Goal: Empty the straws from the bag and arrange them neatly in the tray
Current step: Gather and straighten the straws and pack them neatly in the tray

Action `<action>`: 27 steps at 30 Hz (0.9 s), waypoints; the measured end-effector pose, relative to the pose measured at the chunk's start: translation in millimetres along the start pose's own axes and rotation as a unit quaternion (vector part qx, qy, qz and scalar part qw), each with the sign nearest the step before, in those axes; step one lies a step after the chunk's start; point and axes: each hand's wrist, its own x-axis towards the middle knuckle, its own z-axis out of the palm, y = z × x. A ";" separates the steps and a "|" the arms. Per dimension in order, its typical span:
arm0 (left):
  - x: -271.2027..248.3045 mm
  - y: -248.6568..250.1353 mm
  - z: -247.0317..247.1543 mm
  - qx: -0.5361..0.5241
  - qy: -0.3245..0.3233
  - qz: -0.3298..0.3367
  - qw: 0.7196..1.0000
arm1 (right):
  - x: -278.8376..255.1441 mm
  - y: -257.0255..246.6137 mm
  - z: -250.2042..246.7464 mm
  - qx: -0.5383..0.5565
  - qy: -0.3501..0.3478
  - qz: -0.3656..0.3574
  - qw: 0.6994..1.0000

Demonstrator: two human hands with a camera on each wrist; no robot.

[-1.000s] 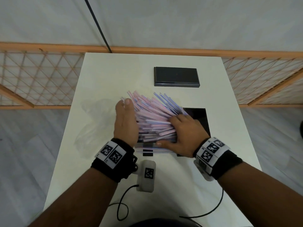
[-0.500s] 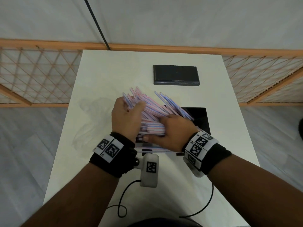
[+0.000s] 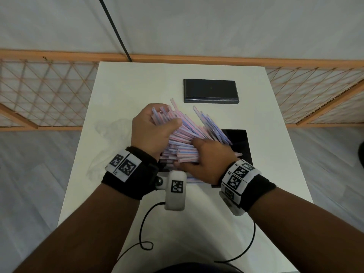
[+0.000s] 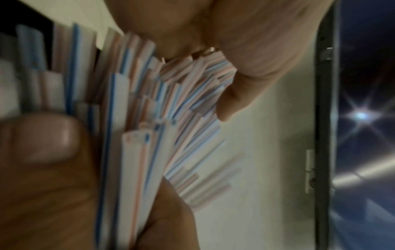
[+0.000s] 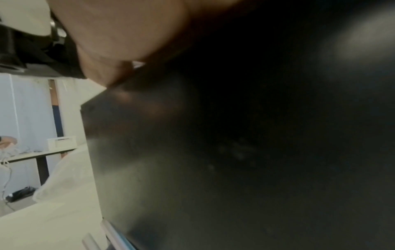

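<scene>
Straw pile [image 3: 189, 138] covers tray [image 3: 239, 142]; black box [image 3: 210, 91] behind.

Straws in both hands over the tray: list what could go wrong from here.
1. The straws fan out at different angles; loose far ends could slip out onto the table when the bundle is squeezed.
2. The left hand grips only the far ends and the right hand the near part, so the middle may buckle.
3. Much of the black tray is hidden, so straws could land across its rim.
</scene>
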 end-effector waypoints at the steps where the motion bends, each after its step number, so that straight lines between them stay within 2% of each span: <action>1: -2.5 2.3 -0.3 0.006 -0.003 0.023 1.000 | -1.4 -0.8 -0.2 -0.007 0.010 0.004 1.000; 4: -8.4 5.1 -2.7 0.010 -0.008 0.073 0.997 | -4.7 -2.5 0.9 -0.029 0.023 0.008 0.999; 7: -11.4 0.4 -4.8 0.013 0.036 0.078 0.996 | -3.9 -2.8 1.8 -0.027 -0.001 0.012 1.000; 9: -10.5 -3.4 -5.0 -0.039 0.095 0.050 0.994 | -3.1 -0.7 -1.4 -0.015 -0.006 0.013 1.000; 12: -6.5 -4.4 -4.7 -0.140 0.155 -0.034 0.977 | -5.3 4.6 -5.0 0.027 0.008 0.009 1.000; 14: -2.9 -5.0 -4.9 -0.179 0.152 -0.085 0.968 | -8.3 7.6 -8.3 0.044 0.031 0.007 0.999; 16: -0.4 -5.9 -3.6 -0.183 0.147 -0.107 0.966 | -12.0 9.8 -14.1 0.046 0.055 0.019 0.997; 18: 1.0 -5.7 -0.6 -0.167 0.149 -0.103 0.969 | -16.9 14.0 -19.7 0.042 0.076 0.045 0.995; 22: -3.4 -1.4 5.2 -0.147 0.146 -0.099 0.973 | -20.2 28.7 -23.1 0.083 0.166 0.076 0.980; 24: -6.1 -1.0 7.0 -0.140 0.155 -0.098 0.973 | -16.7 32.2 -22.5 0.088 0.151 0.075 0.982; 27: -8.8 -0.1 10.5 -0.136 0.152 -0.088 0.975 | -8.7 27.1 -19.8 0.052 0.103 0.025 0.993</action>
